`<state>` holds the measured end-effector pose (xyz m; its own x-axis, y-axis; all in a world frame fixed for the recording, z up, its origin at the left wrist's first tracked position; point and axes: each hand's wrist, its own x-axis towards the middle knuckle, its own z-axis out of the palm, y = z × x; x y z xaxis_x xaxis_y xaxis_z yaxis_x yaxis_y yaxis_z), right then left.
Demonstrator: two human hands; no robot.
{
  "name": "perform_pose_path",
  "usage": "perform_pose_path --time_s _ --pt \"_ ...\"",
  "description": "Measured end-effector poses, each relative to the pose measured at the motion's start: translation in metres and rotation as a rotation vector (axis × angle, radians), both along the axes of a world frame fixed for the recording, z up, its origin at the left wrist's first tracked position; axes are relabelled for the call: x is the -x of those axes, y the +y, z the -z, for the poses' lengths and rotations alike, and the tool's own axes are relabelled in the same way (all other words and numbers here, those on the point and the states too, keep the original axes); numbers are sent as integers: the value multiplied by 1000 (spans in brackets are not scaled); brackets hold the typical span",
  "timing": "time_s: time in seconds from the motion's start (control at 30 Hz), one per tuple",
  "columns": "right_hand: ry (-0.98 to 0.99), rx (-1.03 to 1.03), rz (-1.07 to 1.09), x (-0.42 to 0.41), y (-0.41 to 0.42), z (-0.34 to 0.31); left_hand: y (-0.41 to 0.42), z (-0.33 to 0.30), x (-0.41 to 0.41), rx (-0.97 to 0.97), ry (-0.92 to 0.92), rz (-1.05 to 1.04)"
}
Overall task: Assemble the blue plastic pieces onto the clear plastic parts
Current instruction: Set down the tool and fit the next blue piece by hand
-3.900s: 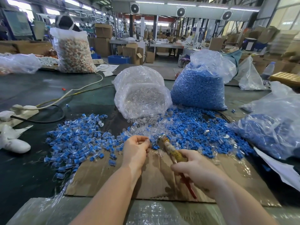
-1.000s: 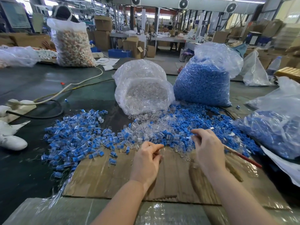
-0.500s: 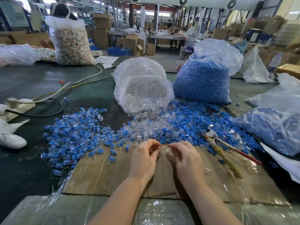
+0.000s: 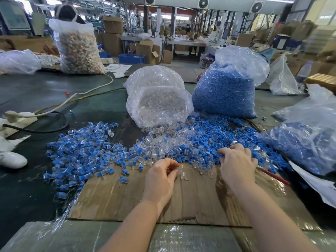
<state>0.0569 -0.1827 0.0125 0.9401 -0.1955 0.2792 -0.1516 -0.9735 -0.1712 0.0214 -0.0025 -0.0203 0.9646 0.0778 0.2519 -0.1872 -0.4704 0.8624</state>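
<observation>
My left hand (image 4: pixel 161 176) pinches a clear part (image 4: pixel 182 174) at centre frame; my right hand (image 4: pixel 236 165), fingers curled, should pluck one blue piece (image 4: pixel 221 155) squarely.

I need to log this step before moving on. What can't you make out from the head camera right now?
- Left hand: fingers curl near a clear part; whether they grip it is unclear.
- Right hand: fingertips buried in the loose blue pieces; any hold is hidden.
- Red-handled tool: its head is hidden behind the right hand.
- Bag on the right: cut off by the frame edge.
</observation>
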Motion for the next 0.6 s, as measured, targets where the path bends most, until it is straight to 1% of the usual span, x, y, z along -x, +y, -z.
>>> perform_pose_path --time_s 0.1,0.17,0.33,0.47,0.53,0.6 --pt "124 69 -44 -9 -1 3 0 0 0 -5 2 4" --pt "142 82 -69 -15 -1 5 0 0 -1 -9 8 4" --pt "46 140 -54 -20 -3 6 0 1 -1 -26 16 4" --pt "26 96 -62 -20 -3 6 0 1 -1 -29 6 2" --pt "-42 64 -71 -18 -3 3 0 1 -1 -31 -6 -1" --pt "-152 7 -105 -13 1 1 0 2 -2 -28 -11 -4"
